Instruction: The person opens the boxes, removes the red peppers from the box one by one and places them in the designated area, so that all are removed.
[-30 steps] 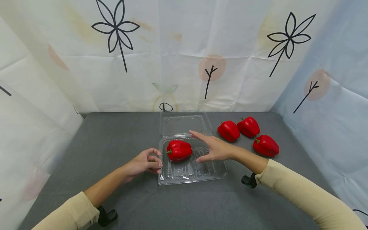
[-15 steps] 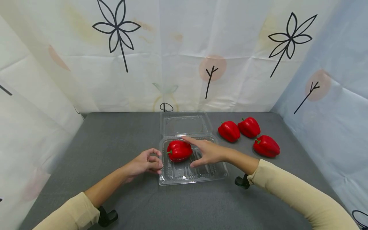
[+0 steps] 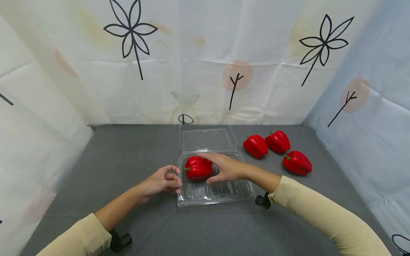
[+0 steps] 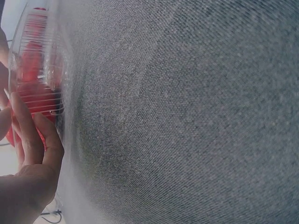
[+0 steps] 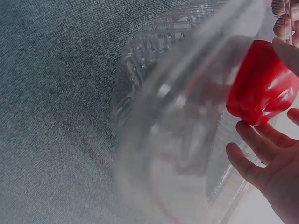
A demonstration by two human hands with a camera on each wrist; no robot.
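Note:
A red bell pepper (image 3: 198, 168) lies in the left part of a clear plastic clamshell container (image 3: 221, 197), its green stem toward the left. My right hand (image 3: 229, 169) reaches in from the right, thumb and fingers spread around the pepper's right end. In the right wrist view, the fingertips (image 5: 245, 128) sit right at the pepper's lower end, and the thumb lies along its other side. My left hand (image 3: 166, 179) pinches the container's left rim. The left wrist view has those fingers (image 4: 29, 135) against the outside of the ribbed wall, with the thumb on the inner side.
Several more red bell peppers, one of them the nearest pepper (image 3: 297, 163), lie on the grey tabletop (image 3: 134, 145) right of the container. The container's lid (image 3: 206, 137) is folded back behind its base. A patterned white curtain (image 3: 205, 64) hangs behind the table.
My right hand has moved left across the container to the pepper. The pepper has shifted slightly left. My left hand stays at the rim.

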